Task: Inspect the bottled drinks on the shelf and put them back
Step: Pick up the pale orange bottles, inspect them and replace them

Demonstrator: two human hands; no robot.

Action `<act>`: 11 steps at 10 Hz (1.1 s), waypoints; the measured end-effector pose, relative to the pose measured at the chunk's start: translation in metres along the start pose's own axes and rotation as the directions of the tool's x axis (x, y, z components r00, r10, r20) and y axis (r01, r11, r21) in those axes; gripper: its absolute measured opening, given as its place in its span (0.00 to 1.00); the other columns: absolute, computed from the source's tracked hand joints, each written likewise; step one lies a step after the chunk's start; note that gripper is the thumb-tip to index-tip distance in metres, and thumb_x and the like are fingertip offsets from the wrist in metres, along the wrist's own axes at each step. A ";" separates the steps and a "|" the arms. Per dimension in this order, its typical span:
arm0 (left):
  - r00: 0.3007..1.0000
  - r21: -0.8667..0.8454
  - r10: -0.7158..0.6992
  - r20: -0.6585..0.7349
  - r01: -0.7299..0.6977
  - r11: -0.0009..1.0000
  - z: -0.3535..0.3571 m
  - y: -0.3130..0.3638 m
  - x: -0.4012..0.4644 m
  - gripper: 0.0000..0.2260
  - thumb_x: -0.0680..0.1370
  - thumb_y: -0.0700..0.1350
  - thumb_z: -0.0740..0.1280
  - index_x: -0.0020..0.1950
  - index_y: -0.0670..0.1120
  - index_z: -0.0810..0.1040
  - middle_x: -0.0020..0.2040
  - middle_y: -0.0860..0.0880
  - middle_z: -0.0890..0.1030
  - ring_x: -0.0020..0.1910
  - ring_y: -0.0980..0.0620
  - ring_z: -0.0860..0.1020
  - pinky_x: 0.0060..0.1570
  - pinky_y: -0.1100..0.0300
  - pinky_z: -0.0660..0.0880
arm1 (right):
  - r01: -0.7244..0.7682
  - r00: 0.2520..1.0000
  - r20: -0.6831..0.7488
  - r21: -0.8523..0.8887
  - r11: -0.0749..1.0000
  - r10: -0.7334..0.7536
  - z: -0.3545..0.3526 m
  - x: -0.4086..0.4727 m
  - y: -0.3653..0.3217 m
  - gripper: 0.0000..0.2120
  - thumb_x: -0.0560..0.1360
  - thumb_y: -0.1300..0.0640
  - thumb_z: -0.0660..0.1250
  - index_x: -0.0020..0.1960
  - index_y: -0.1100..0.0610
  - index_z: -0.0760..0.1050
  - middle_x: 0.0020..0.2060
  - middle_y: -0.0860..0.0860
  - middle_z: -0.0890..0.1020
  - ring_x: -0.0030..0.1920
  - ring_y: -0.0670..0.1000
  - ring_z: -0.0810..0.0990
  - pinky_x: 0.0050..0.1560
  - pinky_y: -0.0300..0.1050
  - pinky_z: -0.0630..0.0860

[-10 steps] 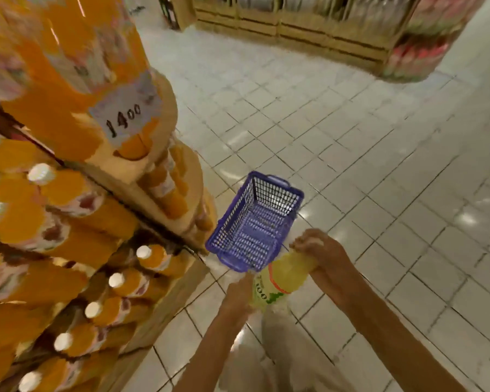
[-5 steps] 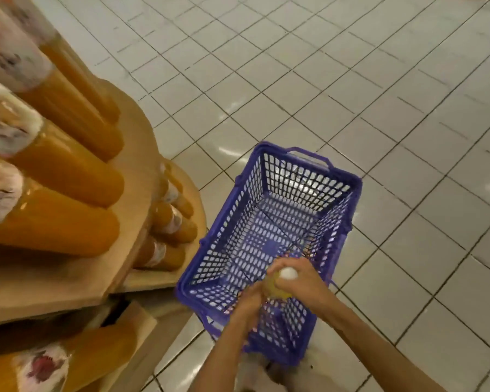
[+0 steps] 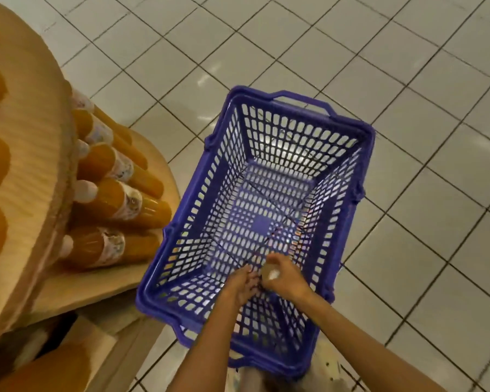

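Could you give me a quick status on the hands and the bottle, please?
Right hand grips bottle near its cap, above purple basket. Left hand open beside it. Nothing in the way.

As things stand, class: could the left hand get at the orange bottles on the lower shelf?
Probably yes. The left hand is over the basket beside the bottle the right hand grips, and seems to hold nothing itself. The orange bottles lie to its left on the lower shelf, with nothing between.

White-capped bottle upright, cap toward camera, over the blue basket
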State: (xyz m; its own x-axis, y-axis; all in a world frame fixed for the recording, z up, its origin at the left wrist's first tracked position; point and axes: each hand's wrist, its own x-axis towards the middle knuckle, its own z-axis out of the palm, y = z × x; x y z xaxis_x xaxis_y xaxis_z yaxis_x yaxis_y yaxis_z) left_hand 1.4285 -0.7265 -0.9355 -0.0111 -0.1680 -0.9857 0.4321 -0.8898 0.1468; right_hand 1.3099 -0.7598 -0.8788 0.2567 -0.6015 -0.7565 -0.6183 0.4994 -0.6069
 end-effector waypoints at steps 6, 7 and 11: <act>0.776 0.461 0.502 0.382 -0.631 0.624 0.100 0.007 -0.726 0.10 0.81 0.37 0.58 0.51 0.44 0.79 0.40 0.51 0.85 0.41 0.54 0.83 0.42 0.62 0.80 | 0.424 0.811 -0.585 0.562 0.710 -0.021 -0.180 -0.683 -0.195 0.08 0.73 0.68 0.64 0.51 0.65 0.77 0.40 0.54 0.84 0.42 0.50 0.84 0.42 0.39 0.79; 0.829 0.553 0.305 0.468 -0.545 0.631 0.137 -0.029 -0.740 0.12 0.82 0.37 0.54 0.55 0.36 0.77 0.40 0.46 0.84 0.38 0.50 0.82 0.46 0.58 0.78 | 0.390 0.692 -0.697 0.581 0.714 0.189 -0.143 -0.738 -0.146 0.08 0.75 0.69 0.65 0.50 0.59 0.79 0.41 0.50 0.84 0.44 0.47 0.83 0.44 0.36 0.77; 0.643 0.669 -0.548 0.535 -0.719 -0.191 0.253 -0.320 -0.774 0.12 0.82 0.40 0.55 0.53 0.44 0.79 0.50 0.45 0.82 0.48 0.49 0.81 0.49 0.58 0.75 | 0.808 0.068 -0.356 0.567 0.158 0.932 0.111 -0.917 -0.009 0.15 0.69 0.53 0.69 0.55 0.54 0.80 0.48 0.53 0.85 0.52 0.54 0.83 0.51 0.43 0.80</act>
State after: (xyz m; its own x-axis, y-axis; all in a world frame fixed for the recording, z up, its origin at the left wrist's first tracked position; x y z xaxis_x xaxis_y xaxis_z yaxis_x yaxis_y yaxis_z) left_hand 1.0709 -0.4192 -0.1987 -0.7263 0.1524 -0.6703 -0.6774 0.0070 0.7356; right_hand 1.1622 -0.1438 -0.2069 -0.8234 0.2022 -0.5303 0.5313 -0.0538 -0.8455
